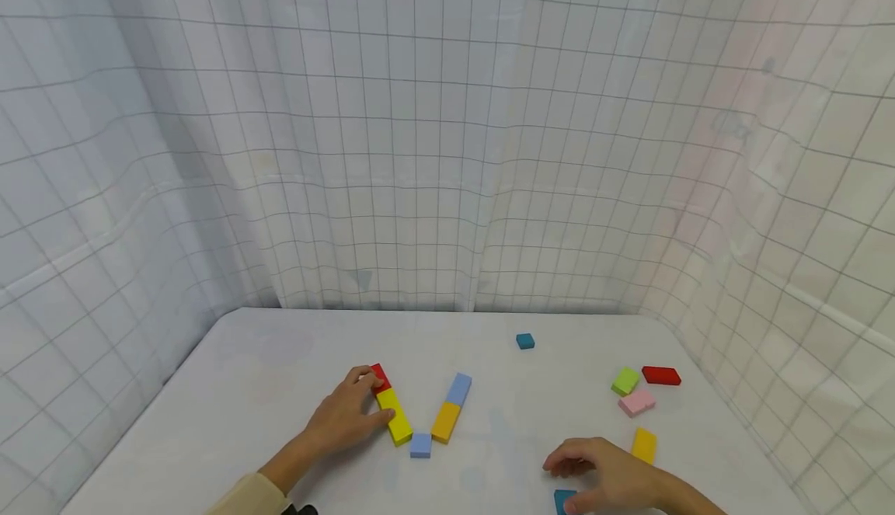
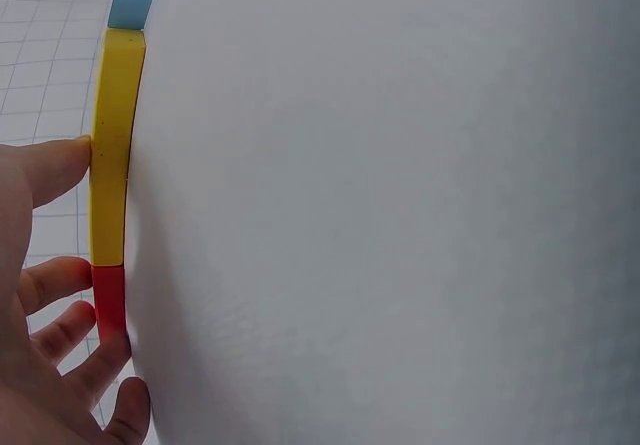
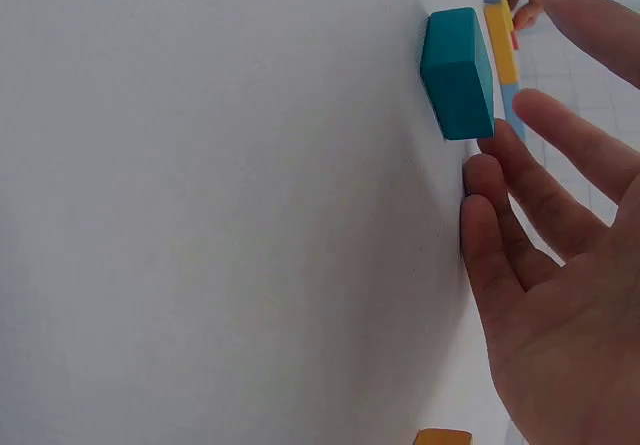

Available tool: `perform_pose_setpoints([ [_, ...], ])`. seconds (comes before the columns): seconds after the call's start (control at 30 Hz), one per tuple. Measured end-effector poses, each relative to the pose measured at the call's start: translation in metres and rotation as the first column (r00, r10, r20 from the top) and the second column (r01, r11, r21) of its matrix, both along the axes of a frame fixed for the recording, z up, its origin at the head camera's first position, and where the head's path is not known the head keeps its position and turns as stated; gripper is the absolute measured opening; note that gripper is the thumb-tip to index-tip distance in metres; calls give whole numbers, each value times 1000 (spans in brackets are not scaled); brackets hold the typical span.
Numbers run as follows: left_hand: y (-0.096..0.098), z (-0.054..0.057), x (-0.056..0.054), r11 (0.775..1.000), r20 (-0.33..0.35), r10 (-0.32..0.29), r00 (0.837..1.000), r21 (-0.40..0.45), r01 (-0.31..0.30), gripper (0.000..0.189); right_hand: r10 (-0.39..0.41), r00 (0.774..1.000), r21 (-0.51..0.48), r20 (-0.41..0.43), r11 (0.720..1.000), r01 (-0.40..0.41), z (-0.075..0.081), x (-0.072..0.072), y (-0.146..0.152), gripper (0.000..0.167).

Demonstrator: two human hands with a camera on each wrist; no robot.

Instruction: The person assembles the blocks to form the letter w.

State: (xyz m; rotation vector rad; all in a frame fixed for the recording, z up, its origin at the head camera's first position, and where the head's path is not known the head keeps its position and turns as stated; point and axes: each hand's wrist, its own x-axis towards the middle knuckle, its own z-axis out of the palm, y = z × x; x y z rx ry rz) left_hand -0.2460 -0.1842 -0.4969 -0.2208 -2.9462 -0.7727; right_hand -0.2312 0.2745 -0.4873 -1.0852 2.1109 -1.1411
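Observation:
On the white table, a red block (image 1: 381, 375) and a long yellow block (image 1: 395, 419) lie end to end in a slanted row. My left hand (image 1: 346, 419) rests along them; in the left wrist view its thumb touches the yellow block (image 2: 112, 155) and some fingers touch the red one (image 2: 110, 300). A small light blue block (image 1: 421, 445) lies at the row's near end. From there an orange block (image 1: 445, 422) and another light blue block (image 1: 458, 389) slant away rightward. Beside a teal block (image 3: 460, 75), my right hand (image 1: 604, 474) has loosely bent fingers and holds nothing.
Right of the rows lie a lime green block (image 1: 625, 381), a red block (image 1: 661, 376), a pink block (image 1: 637, 403) and a yellow block (image 1: 644, 445). A small teal block (image 1: 525, 341) sits near the far edge. White checked curtains (image 1: 419, 158) surround the table.

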Motion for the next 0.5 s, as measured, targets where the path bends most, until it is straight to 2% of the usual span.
perform_pose_setpoints([
  [0.23,1,2,2,1000,-5,0,1000,-4,0,53,54,998,64,6,996,-55,-3,5,0,34],
  [0.4,1,1,2,1000,-9,-2,1000,-1,2,53,39,999,29,3,999,-39,-3,9,0,27],
  [0.5,2,1,2,1000,-10,-4,1000,-1,4,53,0,1000,35,10,999,-1,-3,10,-1,24],
])
